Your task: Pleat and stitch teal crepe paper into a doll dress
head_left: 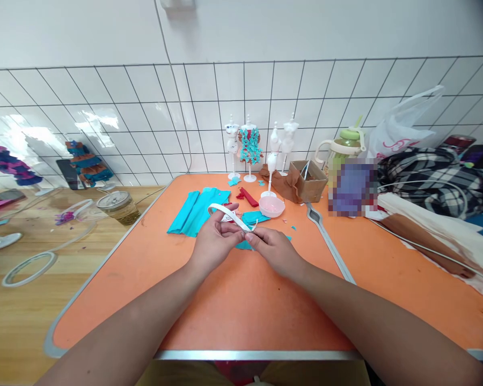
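Observation:
My left hand is closed on a white strip, which loops up over its fingers. My right hand pinches the strip's near end, its fingertips touching those of the left hand. Both hands are above the orange table. Behind my left hand lies a turquoise sheet. Smaller turquoise pieces lie just beyond the fingers, near a pink bowl and a red piece.
Small white dress forms stand at the back, one covered in turquoise bits. To their right are a cardboard box, a green-lidded bottle and checked cloth. A jar and tape roll are left.

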### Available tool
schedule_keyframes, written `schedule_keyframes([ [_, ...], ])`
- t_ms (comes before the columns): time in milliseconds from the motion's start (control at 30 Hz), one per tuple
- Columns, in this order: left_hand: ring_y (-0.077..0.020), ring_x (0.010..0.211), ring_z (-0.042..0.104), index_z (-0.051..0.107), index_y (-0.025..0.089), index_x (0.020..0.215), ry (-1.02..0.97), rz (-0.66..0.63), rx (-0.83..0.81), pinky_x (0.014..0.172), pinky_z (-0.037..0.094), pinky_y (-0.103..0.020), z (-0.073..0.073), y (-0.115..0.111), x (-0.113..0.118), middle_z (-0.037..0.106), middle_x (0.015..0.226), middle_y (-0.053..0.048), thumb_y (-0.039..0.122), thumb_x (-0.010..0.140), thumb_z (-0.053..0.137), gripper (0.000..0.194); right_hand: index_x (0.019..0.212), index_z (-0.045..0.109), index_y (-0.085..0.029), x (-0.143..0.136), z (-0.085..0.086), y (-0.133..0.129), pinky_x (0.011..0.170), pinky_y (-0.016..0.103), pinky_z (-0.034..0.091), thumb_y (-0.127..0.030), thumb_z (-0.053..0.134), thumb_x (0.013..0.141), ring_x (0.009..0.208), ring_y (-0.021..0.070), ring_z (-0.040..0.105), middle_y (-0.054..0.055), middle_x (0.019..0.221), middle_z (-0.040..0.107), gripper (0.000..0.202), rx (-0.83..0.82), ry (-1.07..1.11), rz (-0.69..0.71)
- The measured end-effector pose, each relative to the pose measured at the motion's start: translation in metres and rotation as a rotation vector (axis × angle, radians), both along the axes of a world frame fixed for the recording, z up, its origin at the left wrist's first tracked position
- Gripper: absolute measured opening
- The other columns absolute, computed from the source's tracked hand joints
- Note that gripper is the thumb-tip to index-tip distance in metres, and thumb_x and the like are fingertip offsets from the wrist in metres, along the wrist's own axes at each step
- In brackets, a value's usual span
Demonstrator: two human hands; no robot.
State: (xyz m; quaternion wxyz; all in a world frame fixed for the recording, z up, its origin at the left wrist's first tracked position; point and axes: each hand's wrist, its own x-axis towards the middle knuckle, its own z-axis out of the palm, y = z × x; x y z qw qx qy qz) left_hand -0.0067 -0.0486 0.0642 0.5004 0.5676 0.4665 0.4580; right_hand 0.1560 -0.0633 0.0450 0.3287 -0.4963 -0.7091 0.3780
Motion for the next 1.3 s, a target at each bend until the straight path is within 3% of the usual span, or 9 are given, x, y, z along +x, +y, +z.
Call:
schedule_keyframes([
  [400,-0.0192,0.071,0.068,0.044,0.019,0.133,-0.041,-0.032,0.008,0.073,0.054,-0.033,-0.003,0.000,-0.001,0.070,0.069,0.000,0.025,0.060,0.079,0.081,0.073,0.054,-0.019,0.001,-0.001,0.001,0.052,0.023,0.029,-0.056,0.040,0.087,0.058,0.0124,0.043,-0.003,0.062,0.048,0.042,-0.095,0.091,0.028],
  [833,-0.0164,0.068,0.067,0.040,0.020,0.136,-0.094,-0.089,-0.006,0.072,0.054,-0.030,-0.002,0.001,-0.001,0.067,0.067,0.002,0.022,0.059,0.079,0.087,0.064,0.051,-0.018,0.009,-0.001,0.007,0.049,0.022,0.027,-0.059,0.039,0.087,0.051,0.0101,0.038,-0.003,0.055,0.044,0.048,-0.092,0.079,0.082],
  [1000,-0.0171,0.069,0.067,0.036,0.020,0.139,-0.156,-0.153,-0.037,0.073,0.054,-0.031,-0.002,0.003,-0.005,0.069,0.068,0.001,0.024,0.060,0.080,0.091,0.073,0.060,-0.019,0.025,0.006,0.014,0.047,0.022,0.029,-0.062,0.042,0.084,0.050,0.0096,0.038,-0.003,0.058,0.046,0.048,-0.184,0.012,0.128],
  [1133,-0.0175,0.073,0.068,0.034,0.020,0.140,-0.189,-0.139,-0.034,0.076,0.054,-0.033,-0.004,0.007,-0.009,0.070,0.073,0.000,0.025,0.059,0.081,0.093,0.068,0.061,-0.017,0.048,0.014,0.022,0.043,0.021,0.024,-0.064,0.051,0.078,0.046,0.0077,0.033,-0.003,0.055,0.045,0.049,-0.308,-0.109,0.176],
  [1300,-0.0187,0.078,0.068,0.038,0.018,0.137,-0.243,-0.148,-0.051,0.079,0.054,-0.036,-0.009,0.008,-0.008,0.070,0.083,-0.004,0.030,0.070,0.073,0.076,0.079,0.055,-0.019,0.053,0.017,0.023,0.035,0.019,0.016,-0.067,0.039,0.083,0.038,0.0057,0.016,-0.009,0.047,0.026,0.051,-0.423,0.243,0.373],
])
